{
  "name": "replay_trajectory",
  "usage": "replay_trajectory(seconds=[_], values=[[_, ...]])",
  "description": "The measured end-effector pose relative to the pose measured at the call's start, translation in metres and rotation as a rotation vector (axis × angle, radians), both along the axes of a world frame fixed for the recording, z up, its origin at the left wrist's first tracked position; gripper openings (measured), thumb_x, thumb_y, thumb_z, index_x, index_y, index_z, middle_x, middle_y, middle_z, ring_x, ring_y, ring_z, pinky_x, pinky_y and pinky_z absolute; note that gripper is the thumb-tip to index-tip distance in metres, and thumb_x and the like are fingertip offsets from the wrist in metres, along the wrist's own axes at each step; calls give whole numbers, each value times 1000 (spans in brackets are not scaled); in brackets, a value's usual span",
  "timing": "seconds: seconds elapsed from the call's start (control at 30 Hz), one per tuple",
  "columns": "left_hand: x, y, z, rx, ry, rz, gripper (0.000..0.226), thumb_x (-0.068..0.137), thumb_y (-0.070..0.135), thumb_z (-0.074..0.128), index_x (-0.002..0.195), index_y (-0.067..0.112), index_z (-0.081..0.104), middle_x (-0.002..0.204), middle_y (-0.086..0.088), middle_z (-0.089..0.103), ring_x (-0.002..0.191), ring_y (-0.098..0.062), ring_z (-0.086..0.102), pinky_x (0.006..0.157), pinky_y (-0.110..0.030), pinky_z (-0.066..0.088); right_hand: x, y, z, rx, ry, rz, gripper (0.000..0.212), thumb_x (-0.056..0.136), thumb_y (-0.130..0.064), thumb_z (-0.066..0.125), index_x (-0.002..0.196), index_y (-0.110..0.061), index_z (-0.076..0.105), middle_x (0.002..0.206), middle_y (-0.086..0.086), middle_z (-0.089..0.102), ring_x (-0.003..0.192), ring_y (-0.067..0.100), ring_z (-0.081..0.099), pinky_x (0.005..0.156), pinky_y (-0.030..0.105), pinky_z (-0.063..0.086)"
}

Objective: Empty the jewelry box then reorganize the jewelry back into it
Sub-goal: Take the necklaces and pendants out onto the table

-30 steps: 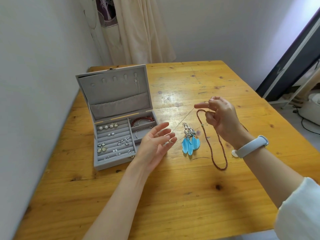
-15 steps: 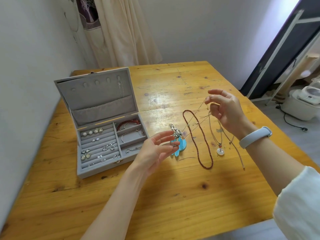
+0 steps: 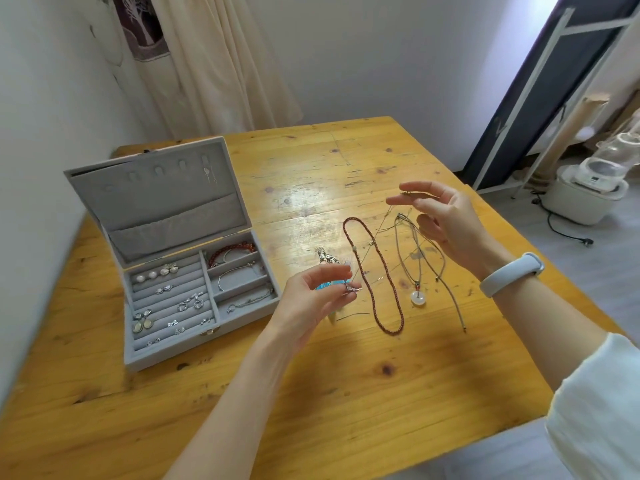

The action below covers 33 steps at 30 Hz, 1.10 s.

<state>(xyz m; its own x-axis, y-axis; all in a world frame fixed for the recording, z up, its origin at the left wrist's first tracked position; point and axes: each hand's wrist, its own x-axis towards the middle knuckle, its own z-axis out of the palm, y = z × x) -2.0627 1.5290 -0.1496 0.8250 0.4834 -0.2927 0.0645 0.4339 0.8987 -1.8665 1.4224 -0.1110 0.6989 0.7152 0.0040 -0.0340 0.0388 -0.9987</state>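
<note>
The grey jewelry box (image 3: 166,355) stands open at the left of the table, lid up, with several earrings in its ring rolls and bracelets in the right compartments. My left hand (image 3: 311,299) pinches a small silver pendant just right of the box. My right hand (image 3: 446,220) pinches the other end of the same thin chain (image 3: 372,242), which stretches between the hands above the table. Lying under them are a dark red bead necklace (image 3: 377,292) and a grey cord necklace with a white round pendant (image 3: 418,297). A blue feather ornament (image 3: 325,259) is partly hidden behind my left fingers.
The wooden table (image 3: 346,393) meets the wall at the left, and a cream curtain (image 3: 214,64) hangs behind it. On the floor at the right stand a white appliance (image 3: 588,192) with a cable and a dark frame (image 3: 540,91). A short thin chain hangs in the box lid (image 3: 156,199).
My left hand went from open to pinching the pendant. My right hand rose and moved right, drawing the thin chain out. The cord necklace with the white pendant came into view on the table.
</note>
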Motion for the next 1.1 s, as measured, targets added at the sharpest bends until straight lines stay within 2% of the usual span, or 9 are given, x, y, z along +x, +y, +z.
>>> replay_trajectory(seconds=[0.13,0.4,0.5,0.63,0.73,0.9,1.03,1.1], values=[[0,1,-2,-39,-11,-28,24,83,-9,56,104,0,64,109,-18,63,90,-24,66,76,-26,55,-4,4,4,47,4,8,26,91,2,40,102,-12,59,97,7,70,40,8,24,38,19,20],[0,3,-4,-92,-21,-88,23,88,-1,53,110,4,62,88,-10,66,83,-20,64,69,-23,51,-4,10,4,63,-9,-6,24,91,1,41,103,-10,59,95,7,70,41,9,24,38,19,21],[6,-1,-3,-79,7,-119,21,89,0,54,107,4,63,82,-7,65,78,-18,64,65,-21,51,0,7,1,54,-17,-33,24,90,1,41,103,-10,59,87,6,69,41,9,25,38,18,22],[19,-7,0,-14,53,-193,20,84,3,62,103,6,66,84,-6,66,76,-15,63,63,-19,50,13,-3,-1,39,-14,-90,18,89,0,45,95,-7,60,71,3,63,46,12,32,39,18,26],[31,-15,1,24,100,-192,23,81,-3,64,102,5,65,83,-5,63,72,-14,64,61,-20,48,27,-15,-2,-52,-30,-128,12,90,-3,49,94,-9,58,71,4,59,51,13,42,43,19,31],[62,-39,0,179,199,-202,22,81,-1,65,101,7,62,77,-5,63,66,-12,63,57,-18,49,55,-37,-17,-324,-163,-174,14,90,-6,52,102,-8,57,75,4,60,49,12,48,41,17,33],[94,-62,-4,406,261,-249,21,80,4,67,100,4,61,75,-5,65,64,-12,65,59,-21,54,80,-56,-30,-433,-262,-187,15,90,-8,51,104,-9,56,79,3,62,49,14,50,37,14,33],[110,-72,-6,527,301,-255,20,80,7,67,99,6,61,79,-7,67,64,-12,65,54,-18,52,94,-61,-36,-471,-305,-207,14,91,-9,50,104,-7,56,80,4,62,52,16,52,37,12,34]])
